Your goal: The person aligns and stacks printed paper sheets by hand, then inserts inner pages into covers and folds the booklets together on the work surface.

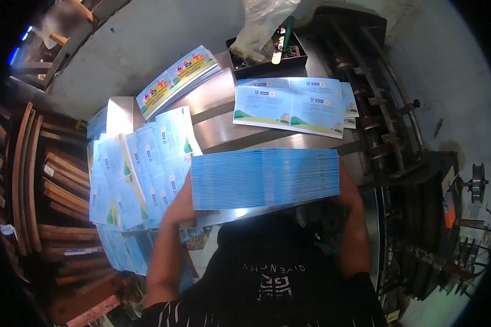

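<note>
A thick stack of blue printed sheets (264, 180) is held up in front of my body, its many layered edges facing me. My left hand (184, 200) grips its left end and my right hand (350, 191) its right end; the fingers of both are mostly hidden behind the paper. Just beyond it, a low pile of light blue printed sheets (289, 107) lies on the metal table (215, 133). Left of my left hand, more such sheets (142, 169) are spread in overlapping rows.
A pile of colourful yellow and blue sheets (174, 79) lies at the far left of the table. A black box (270, 65) with tools and a plastic bag (262, 24) stands at the back. Machine rollers (368, 101) flank the right side; wooden boards (30, 180) fill racks at left.
</note>
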A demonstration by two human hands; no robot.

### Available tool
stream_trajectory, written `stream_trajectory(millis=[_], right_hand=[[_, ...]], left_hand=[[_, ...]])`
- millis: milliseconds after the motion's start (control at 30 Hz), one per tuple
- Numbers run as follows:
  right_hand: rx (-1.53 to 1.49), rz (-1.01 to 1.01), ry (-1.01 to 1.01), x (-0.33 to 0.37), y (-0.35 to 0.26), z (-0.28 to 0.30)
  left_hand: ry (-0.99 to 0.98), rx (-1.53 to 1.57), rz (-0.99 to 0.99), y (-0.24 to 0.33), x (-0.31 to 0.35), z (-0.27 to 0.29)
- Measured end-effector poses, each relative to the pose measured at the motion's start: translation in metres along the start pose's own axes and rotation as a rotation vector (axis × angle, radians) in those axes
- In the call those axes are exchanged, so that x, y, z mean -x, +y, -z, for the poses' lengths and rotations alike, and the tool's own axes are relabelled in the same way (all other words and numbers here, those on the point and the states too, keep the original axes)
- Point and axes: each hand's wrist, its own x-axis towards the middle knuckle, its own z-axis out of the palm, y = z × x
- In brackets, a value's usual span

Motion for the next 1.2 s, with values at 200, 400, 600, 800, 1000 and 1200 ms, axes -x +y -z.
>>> stream_trajectory(millis=[200, 400, 600, 800, 1000, 1200], right_hand=[[-0.184, 0.068, 0.047, -0.003, 0.007, -0.006], [-0.071, 0.042, 0.040, -0.001, 0.006, -0.007], [-0.155, 0.031, 0.088, -0.001, 0.017, -0.008], [-0.136, 0.051, 0.212, 0.004, 0.002, -0.016], [-0.672, -0.315, 0.259, 0.049, -0.053, -0.075], [-0.745, -0.306, 0.384, 0.042, -0.087, -0.092]], left_hand=[[-0.142, -0.516, -0.435, 0.109, -0.009, 0.017], [-0.049, -0.913, -0.340, 0.137, -0.058, -0.043], [-0.144, -0.713, -0.373, 0.134, -0.066, -0.039], [-0.158, -0.692, -0.404, 0.134, -0.075, -0.038], [-0.056, -0.652, -0.212, 0.146, -0.065, -0.072], [-0.372, -0.412, -0.288, 0.137, -0.083, -0.047]])
